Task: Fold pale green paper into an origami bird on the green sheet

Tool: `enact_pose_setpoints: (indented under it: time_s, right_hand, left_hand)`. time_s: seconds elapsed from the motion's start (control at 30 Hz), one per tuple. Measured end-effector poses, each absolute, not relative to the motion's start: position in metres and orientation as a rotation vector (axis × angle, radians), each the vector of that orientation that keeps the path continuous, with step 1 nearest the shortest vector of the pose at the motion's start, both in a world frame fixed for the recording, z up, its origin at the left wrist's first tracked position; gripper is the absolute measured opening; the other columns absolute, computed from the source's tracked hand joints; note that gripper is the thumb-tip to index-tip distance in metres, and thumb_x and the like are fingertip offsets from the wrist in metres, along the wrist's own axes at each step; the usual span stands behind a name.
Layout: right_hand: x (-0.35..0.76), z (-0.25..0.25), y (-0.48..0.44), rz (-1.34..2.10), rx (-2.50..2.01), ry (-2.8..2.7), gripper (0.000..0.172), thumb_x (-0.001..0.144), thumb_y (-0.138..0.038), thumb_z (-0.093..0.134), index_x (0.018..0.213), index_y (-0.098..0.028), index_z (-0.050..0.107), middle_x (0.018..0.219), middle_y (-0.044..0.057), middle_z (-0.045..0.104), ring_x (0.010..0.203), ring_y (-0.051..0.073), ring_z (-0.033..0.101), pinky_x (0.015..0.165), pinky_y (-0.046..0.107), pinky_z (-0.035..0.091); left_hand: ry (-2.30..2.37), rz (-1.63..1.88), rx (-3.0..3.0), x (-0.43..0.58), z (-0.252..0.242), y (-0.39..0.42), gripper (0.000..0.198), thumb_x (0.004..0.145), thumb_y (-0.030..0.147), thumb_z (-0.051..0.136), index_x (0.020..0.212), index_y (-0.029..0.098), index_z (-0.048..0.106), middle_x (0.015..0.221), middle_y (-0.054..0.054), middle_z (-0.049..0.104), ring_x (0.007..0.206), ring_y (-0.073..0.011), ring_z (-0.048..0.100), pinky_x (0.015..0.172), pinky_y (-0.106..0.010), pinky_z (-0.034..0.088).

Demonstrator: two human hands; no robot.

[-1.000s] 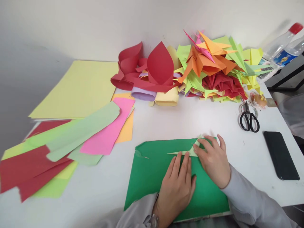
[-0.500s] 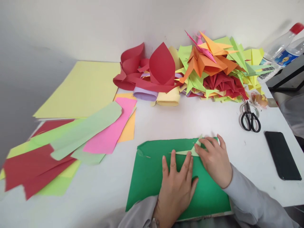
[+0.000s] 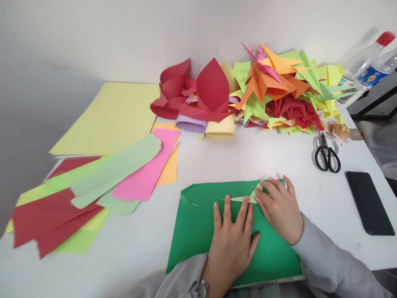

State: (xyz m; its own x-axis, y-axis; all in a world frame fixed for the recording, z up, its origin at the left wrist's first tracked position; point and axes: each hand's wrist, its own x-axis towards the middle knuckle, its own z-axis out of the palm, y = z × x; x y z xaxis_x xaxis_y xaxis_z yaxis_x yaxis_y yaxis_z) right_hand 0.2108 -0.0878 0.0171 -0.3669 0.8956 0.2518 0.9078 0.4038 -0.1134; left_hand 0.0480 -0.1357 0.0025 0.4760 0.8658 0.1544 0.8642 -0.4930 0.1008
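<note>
A small light green folded paper point(image 3: 239, 199) lies on a green board point(image 3: 198, 231) in front of me. It has a slim point to the left and another slanting up at the right. My left hand point(image 3: 231, 242) lies palm down with fingers spread, its fingertips pressing the paper's lower edge. Curled over the right end, my right hand point(image 3: 281, 207) grips the paper between bent fingers; its thumb is partly hidden.
Strips of coloured paper point(image 3: 136, 174) and yellow sheets point(image 3: 108, 118) lie at left. Rolled red paper shapes point(image 3: 212, 89) and a pile of folded paper point(image 3: 273, 82) stand behind. Black scissors point(image 3: 327, 155), a phone point(image 3: 370, 203) and bottles point(image 3: 374, 72) are at right.
The view has shifted very slightly. Both hands hold almost the same pose on the paper, with only a tiny movement of the right fingers.
</note>
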Motion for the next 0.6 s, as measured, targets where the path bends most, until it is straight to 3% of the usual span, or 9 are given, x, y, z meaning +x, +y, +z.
enact_pose_setpoints:
  time_s: [0.1, 0.23, 0.4, 0.6]
  right_hand:
    - [0.211, 0.02, -0.087, -0.04, -1.566, -2.422, 0.023, 0.09, -0.035, 0.06, 0.105, -0.02, 0.068, 0.106, 0.008, 0.067, 0.104, 0.026, 0.054, 0.105, 0.052, 0.029]
    - [0.211, 0.02, -0.086, -0.028, -1.572, -2.408, 0.02, 0.09, -0.032, 0.06, 0.105, -0.021, 0.068, 0.105, 0.007, 0.067, 0.103, 0.025, 0.054, 0.105, 0.051, 0.029]
    - [0.211, 0.017, -0.085, -0.048, -1.567, -2.379, 0.016, 0.091, -0.029, 0.06, 0.101, -0.023, 0.07, 0.101, 0.005, 0.068, 0.099, 0.023, 0.055, 0.104, 0.05, 0.029]
    - [0.213, 0.014, -0.083, -0.085, -1.53, -2.345, 0.011, 0.088, -0.028, 0.064, 0.095, -0.024, 0.071, 0.098, 0.003, 0.069, 0.098, 0.022, 0.056, 0.104, 0.049, 0.03]
  left_hand:
    - [1.553, 0.323, 2.68, 0.046, 0.002, -0.134, 0.06, 0.081, 0.054, 0.057, 0.13, 0.02, 0.058, 0.149, -0.006, 0.043, 0.131, -0.0491, 0.033, 0.101, -0.062, 0.029]
    - [1.524, 0.417, 2.667, 0.043, 0.004, -0.13, 0.057, 0.085, 0.053, 0.053, 0.127, 0.015, 0.059, 0.144, -0.007, 0.049, 0.132, -0.0429, 0.036, 0.104, -0.053, 0.029]
    - [1.514, 0.628, 2.677, 0.041, 0.008, -0.126, 0.041, 0.093, 0.033, 0.046, 0.121, 0.008, 0.062, 0.132, -0.014, 0.06, 0.124, -0.0313, 0.049, 0.106, -0.045, 0.031]
    - [1.408, 0.701, 2.664, 0.035, 0.007, -0.111, 0.03, 0.094, 0.024, 0.046, 0.112, 0.008, 0.064, 0.114, -0.014, 0.068, 0.108, -0.0274, 0.057, 0.095, -0.041, 0.041]
